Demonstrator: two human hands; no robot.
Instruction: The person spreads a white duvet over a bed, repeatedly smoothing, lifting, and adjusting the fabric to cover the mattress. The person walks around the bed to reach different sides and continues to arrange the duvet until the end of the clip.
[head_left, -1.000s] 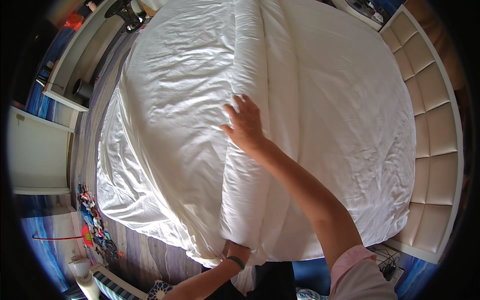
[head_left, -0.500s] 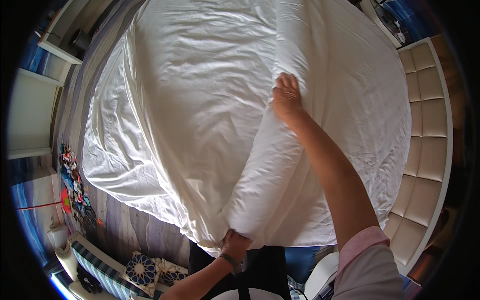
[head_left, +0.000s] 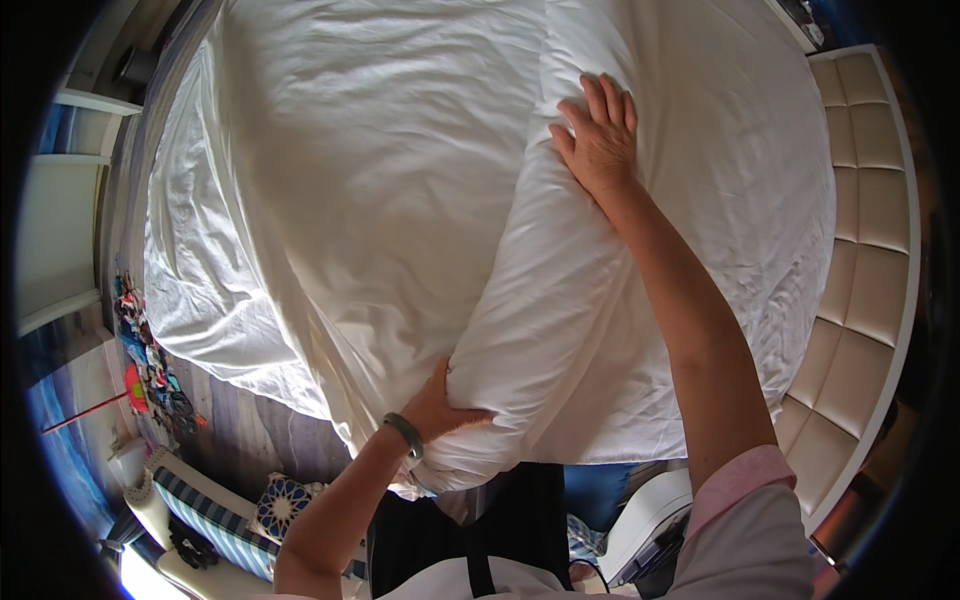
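Note:
A white duvet (head_left: 560,290), rolled into a long thick fold, runs from near my body to the far side of the bed. My right hand (head_left: 600,140) lies on top of it farther away, fingers spread. At the near end, my left hand (head_left: 440,408) rests against the roll's left side with its thumb stretched out to the right; its other fingers are partly hidden. A green bangle (head_left: 404,434) circles my left wrist. Left of the roll, loose white fabric (head_left: 380,240) lies wrinkled. To its right spreads a white sheet (head_left: 730,230).
A cream padded headboard (head_left: 860,220) curves along the right. At lower left stand a striped sofa (head_left: 215,520) and a patterned cushion (head_left: 283,505). Small mixed items (head_left: 150,360) lie on the grey wood-look floor (head_left: 255,420). A white rounded object (head_left: 650,525) is at lower right.
My left hand has left the bunched near edge and moved up onto the roll, its thumb and fingers now apart. My right hand has slid farther along the roll and spread its fingers.

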